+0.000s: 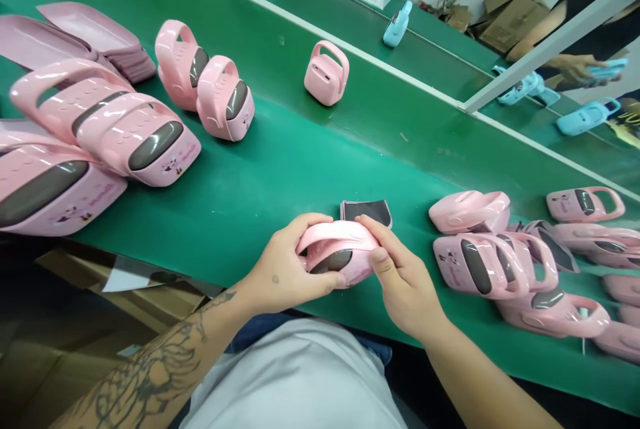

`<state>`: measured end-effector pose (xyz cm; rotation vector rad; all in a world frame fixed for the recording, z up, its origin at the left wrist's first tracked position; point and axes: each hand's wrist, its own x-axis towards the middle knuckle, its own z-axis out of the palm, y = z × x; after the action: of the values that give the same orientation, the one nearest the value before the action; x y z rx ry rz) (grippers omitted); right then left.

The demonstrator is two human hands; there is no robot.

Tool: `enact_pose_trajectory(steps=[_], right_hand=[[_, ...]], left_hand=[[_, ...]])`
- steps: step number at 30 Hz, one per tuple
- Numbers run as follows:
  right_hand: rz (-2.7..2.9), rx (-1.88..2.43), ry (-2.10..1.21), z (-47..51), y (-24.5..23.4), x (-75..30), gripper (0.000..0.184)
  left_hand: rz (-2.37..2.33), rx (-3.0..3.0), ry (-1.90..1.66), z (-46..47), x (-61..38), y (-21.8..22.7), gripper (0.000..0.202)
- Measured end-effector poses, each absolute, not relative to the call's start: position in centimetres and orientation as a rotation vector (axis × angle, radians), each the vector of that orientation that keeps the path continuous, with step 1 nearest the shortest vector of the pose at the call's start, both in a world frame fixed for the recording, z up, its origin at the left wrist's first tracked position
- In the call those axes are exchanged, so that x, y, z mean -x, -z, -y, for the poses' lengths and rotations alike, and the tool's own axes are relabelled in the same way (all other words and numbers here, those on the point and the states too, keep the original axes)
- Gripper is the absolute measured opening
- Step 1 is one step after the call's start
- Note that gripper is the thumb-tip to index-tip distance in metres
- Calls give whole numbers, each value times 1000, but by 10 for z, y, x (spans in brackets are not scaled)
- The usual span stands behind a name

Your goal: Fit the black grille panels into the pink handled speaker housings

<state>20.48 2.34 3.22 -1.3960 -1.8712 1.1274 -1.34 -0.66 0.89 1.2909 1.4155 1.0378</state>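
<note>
A pink handled casing (357, 270) with a dark glossy window is between my two hands, near the front edge of the green table. My left hand (287, 265) is closed round its left end, thumb along the lower side by the window. On the other end my right hand (407, 282) grips it with thumb and fingers. Just behind the casing lies a small stack of dark grey panels with pinkish edges (367, 211), partly hidden by it. The casing's underside cannot be seen.
Several similar pink casings (163, 139) and stacked pink shells (107, 32) stand at left. More casings (480, 262) crowd the right. One casing (325, 79) stands at the back. Beyond a white divider (310, 22), a co-worker's hands (575, 70) hold a light blue piece.
</note>
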Motion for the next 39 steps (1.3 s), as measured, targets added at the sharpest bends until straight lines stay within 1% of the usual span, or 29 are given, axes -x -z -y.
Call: enact_pose_trajectory(steps=[4,7,14,16,19,23,26,30,31,33,36,39], right_hand=[[1737,1478,-1187,-26,-41,-205,56],[1663,1489,-1249,-26,-46,-206,56],[1252,1443,-1576,-26,-42,-211,60],[1088,1373,-1651,-28,-41,-208,61],[841,1218,-1738,-30,-42,-199,60],[652,1100,-1705,-30,-40,-188,53],[606,1019,-1694,-28,-38,-183,51],[611,970,-1690,-25,-36,-180,54],[631,968,-1688,-24,-35,-180,53],[684,973,-1692,-24,-33,-180,51],[774,1023,-1712,-28,-30,-182,51],[883,1090,-1678,-36,-29,-184,58]], left_hand=[[-1453,-1280,-1068,0,13,-17,70],[-1467,-1286,-1107,0,13,-25,71],[-1434,-1213,-1200,-3,10,-31,76],[-1296,-1070,-1271,-3,8,-30,71],[-1013,-857,-1388,-2,2,-29,55],[-883,-879,-1499,1,-6,-32,47],[-902,-1050,-1487,4,-7,-33,57],[-1004,-1273,-1407,8,-5,-32,89],[-1039,-1286,-1399,9,-4,-32,94],[-1116,-1275,-1380,10,-3,-33,96],[-1216,-1251,-1343,11,-1,-37,91],[-1267,-1216,-1329,11,-1,-43,95]])
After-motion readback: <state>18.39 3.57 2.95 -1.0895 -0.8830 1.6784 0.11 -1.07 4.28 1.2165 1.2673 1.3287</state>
